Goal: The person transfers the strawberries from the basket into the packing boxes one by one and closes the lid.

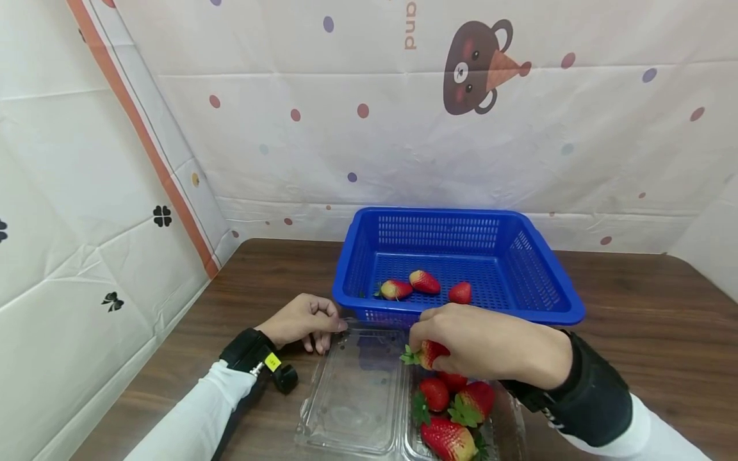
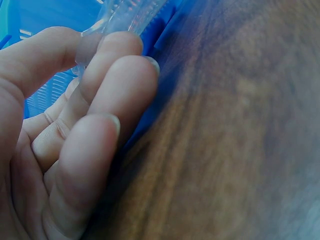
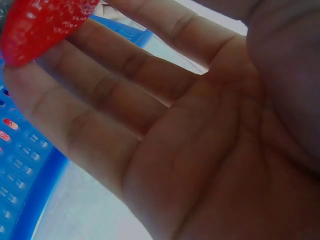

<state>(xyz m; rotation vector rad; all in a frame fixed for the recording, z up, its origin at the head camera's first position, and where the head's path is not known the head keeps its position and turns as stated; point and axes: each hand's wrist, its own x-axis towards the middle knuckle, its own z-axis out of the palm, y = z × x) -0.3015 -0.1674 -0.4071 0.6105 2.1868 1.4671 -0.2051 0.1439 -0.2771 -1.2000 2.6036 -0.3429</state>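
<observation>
My right hand [image 1: 469, 336] holds a strawberry [image 1: 432, 353] by its fingers, leaf end to the left, above the clear plastic box. In the right wrist view the red strawberry [image 3: 42, 27] lies against the fingertips. Several strawberries [image 1: 446, 438] with green leaves fill the right half of the box below. My left hand [image 1: 305, 322] pinches the far left corner of the clear lid [image 1: 357, 397], which lies folded out to the left. In the left wrist view the thumb and index finger meet at the lid's edge [image 2: 90, 47].
A blue plastic basket [image 1: 438, 255] stands behind the box, with three strawberries [image 1: 425, 282] on its floor near the front. Both stand on a brown wooden table [image 1: 634, 333]. A patterned cloth [image 1: 259, 160] hangs behind and to the left.
</observation>
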